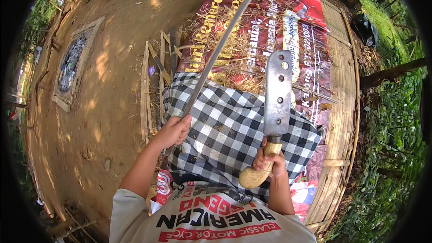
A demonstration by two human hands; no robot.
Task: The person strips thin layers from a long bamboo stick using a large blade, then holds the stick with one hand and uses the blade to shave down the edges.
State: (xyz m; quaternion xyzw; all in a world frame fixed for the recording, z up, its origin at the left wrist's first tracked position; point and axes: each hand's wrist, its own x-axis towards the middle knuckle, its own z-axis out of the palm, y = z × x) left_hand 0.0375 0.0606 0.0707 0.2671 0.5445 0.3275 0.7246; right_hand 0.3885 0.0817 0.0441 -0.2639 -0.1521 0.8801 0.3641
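My left hand is closed around the lower part of a long, thin bamboo strip, which slants up and to the right past the top of the view. In my right hand is a machete with a broad, blunt-ended steel blade, several round holes and a curved wooden handle. Its blade points away from me, apart from the strip. A black-and-white checked cloth covers my lap beneath both hands. Curly shavings lie scattered beyond it on a dark red printed banner.
The banner covers part of a bamboo platform, whose edge runs down the right. Loose bamboo slats lie left of the cloth. On the dirt ground at far left is a rectangular ash pit. A dark trunk and greenery border the right.
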